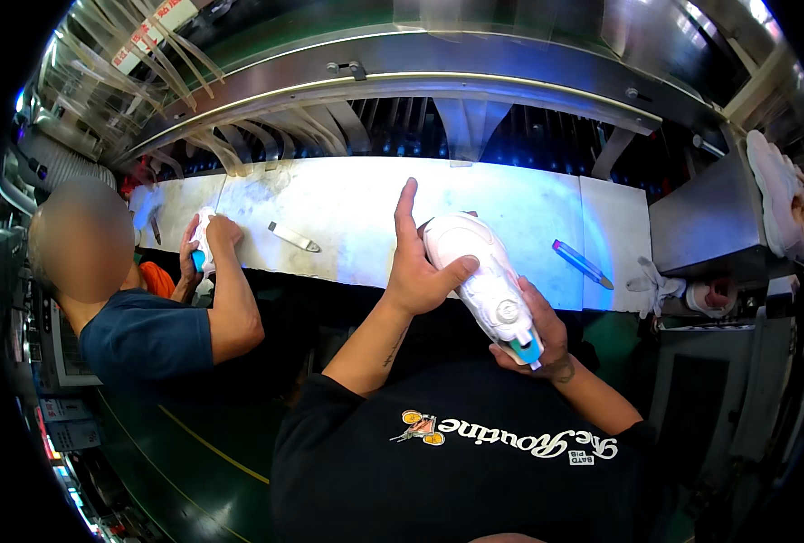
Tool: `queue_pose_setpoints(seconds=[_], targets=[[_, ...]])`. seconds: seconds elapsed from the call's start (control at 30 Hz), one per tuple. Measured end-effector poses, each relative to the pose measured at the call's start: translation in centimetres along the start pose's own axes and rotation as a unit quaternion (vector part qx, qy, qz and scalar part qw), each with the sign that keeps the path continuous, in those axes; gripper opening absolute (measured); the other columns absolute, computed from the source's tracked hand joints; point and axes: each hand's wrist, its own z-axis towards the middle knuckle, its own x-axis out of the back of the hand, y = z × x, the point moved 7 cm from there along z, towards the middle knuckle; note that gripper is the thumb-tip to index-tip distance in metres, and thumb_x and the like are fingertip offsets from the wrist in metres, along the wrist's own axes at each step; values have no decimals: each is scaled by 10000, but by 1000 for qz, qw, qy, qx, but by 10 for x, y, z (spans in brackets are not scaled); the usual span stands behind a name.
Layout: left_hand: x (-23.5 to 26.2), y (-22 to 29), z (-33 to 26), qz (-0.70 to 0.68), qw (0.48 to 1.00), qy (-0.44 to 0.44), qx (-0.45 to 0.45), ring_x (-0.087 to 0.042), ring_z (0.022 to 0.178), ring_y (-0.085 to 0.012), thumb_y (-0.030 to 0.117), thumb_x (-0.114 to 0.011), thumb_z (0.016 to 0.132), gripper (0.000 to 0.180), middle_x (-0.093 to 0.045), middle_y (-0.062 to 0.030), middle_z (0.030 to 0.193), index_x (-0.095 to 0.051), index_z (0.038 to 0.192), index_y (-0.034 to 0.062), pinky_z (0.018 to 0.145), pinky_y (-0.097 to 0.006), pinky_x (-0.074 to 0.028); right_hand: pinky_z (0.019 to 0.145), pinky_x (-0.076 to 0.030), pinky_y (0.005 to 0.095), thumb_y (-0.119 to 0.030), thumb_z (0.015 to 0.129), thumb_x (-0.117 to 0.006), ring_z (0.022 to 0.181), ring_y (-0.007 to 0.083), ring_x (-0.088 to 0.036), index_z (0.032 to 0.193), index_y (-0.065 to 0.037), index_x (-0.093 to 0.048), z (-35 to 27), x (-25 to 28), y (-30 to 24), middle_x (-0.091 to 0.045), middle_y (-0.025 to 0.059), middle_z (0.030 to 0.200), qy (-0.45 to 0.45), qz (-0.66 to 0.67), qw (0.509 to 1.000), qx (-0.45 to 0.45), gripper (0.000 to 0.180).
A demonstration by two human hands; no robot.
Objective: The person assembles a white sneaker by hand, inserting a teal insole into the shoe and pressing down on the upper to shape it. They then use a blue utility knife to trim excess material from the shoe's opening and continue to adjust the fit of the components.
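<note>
White moulded shoe sole with teal heel tab point(485, 281): light, springy; left hand point(420, 271) grasps toe, right hand point(547, 335) cups heel.

The white sneaker point(483, 276) looks like smooth synthetic leather with a soft sheen, and a glossy blue plastic piece sits at its heel end under the right grip point(542, 339). Beyond the left grip point(420, 271), the tabletop point(356, 208) is pale, worn and smudged, with a dull shine. The hood point(420, 77) above is brushed metal. Crumpled white cloth point(653, 285) lies right of the right grip.
</note>
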Motion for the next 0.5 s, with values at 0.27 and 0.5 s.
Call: queue_pose_setpoints(seconds=[0.27,0.5], targets=[[-14,14,-13,114,979,103,-133,-685,1236,-346,165,-782,999,694,-577,-358,1488,-286,1461,16,1056,-442,-588,1292,-359,473,-181,836,-920,1534,351,-488,1696,122,-182,-6,-1,11,-474,281,1650,4,273,949,-160,1174],[-26,42,-11,195,946,61,-250,-707,1213,-372,298,-821,1009,707,-601,-395,1429,-371,1433,-44,1018,-436,-607,1289,-363,474,-127,831,-900,1533,369,-483,1695,118,-189,-17,11,9,-460,281,1651,22,333,919,-209,1146]])
